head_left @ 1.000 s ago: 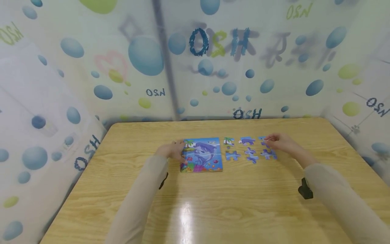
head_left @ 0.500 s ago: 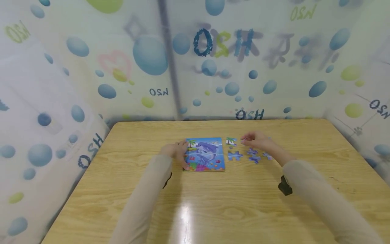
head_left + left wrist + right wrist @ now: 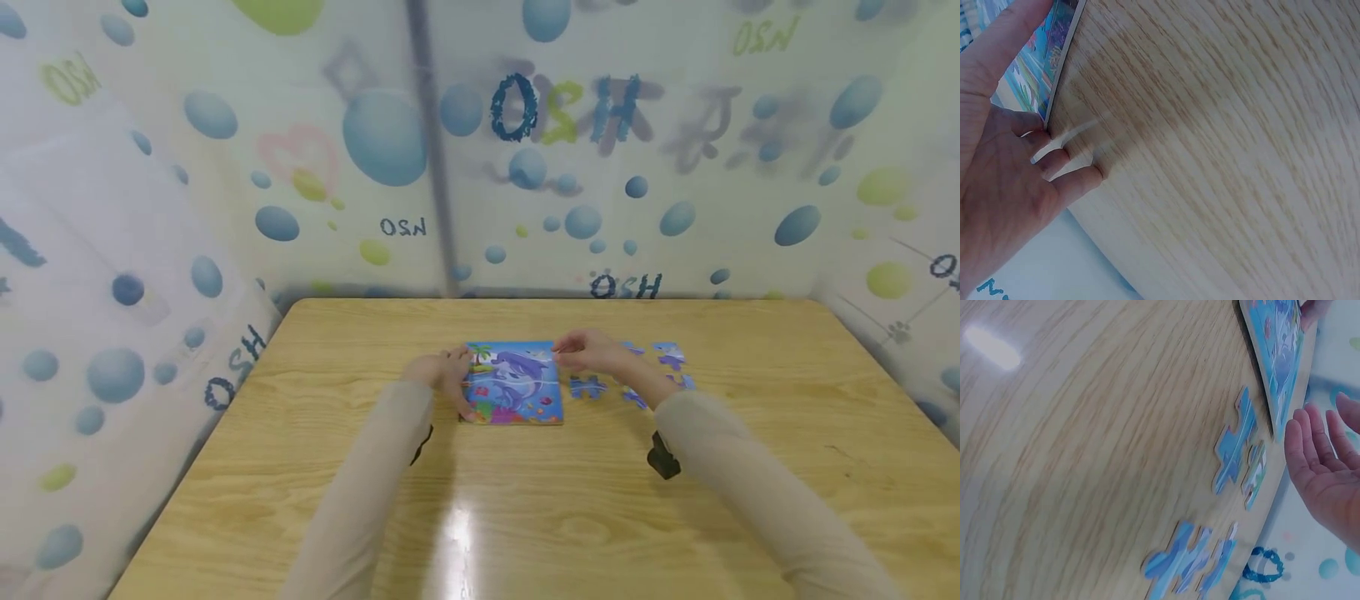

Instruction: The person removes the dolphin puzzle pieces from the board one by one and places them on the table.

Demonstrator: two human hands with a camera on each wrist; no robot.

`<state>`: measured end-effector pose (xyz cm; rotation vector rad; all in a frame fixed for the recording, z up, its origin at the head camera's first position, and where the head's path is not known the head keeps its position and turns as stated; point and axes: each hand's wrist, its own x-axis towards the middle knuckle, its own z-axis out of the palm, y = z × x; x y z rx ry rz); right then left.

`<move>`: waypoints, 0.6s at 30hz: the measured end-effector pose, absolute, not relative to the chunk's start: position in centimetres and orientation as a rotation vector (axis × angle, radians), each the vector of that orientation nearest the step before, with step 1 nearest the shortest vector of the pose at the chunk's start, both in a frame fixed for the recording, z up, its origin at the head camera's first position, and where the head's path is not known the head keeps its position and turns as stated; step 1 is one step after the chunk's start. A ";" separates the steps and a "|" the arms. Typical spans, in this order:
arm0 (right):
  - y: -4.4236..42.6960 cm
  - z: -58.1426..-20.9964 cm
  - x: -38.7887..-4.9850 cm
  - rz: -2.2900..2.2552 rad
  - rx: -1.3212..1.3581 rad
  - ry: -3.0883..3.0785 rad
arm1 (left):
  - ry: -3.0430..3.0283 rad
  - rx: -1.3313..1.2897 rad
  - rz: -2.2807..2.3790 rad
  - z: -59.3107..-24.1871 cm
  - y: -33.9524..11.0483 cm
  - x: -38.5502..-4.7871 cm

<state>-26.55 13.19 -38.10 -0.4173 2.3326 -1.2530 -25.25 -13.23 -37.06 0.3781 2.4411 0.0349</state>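
A square dolphin picture puzzle (image 3: 516, 385) lies flat on the table. My left hand (image 3: 441, 373) rests at its left side; in the left wrist view the thumb stretches over the picture and the fingers of that hand (image 3: 1016, 165) bend loosely by the board's edge (image 3: 1061, 72). The right hand (image 3: 588, 350) is by the board's upper right corner. In the right wrist view this hand (image 3: 1329, 472) has its fingers a little bent, thumb apart, nothing visible between them. Just beside the board are a blue piece (image 3: 1233, 450) and a palm tree piece (image 3: 1255, 475).
More loose blue and purple pieces (image 3: 670, 356) lie right of the board, partly behind the right forearm. A wood-grain table (image 3: 562, 500) extends toward the front. Behind it hangs a pale sheet (image 3: 465, 200) printed with blue and green dots.
My right hand has moved left from the far pieces, past the upper middle ones, to the board's upper right corner. The left hand has stayed at the board's left side.
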 end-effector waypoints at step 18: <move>5.6 -39.1 -26.0 -1.113 -0.543 2.293 | 2.459 0.313 0.036 -37.2 -13.0 -25.6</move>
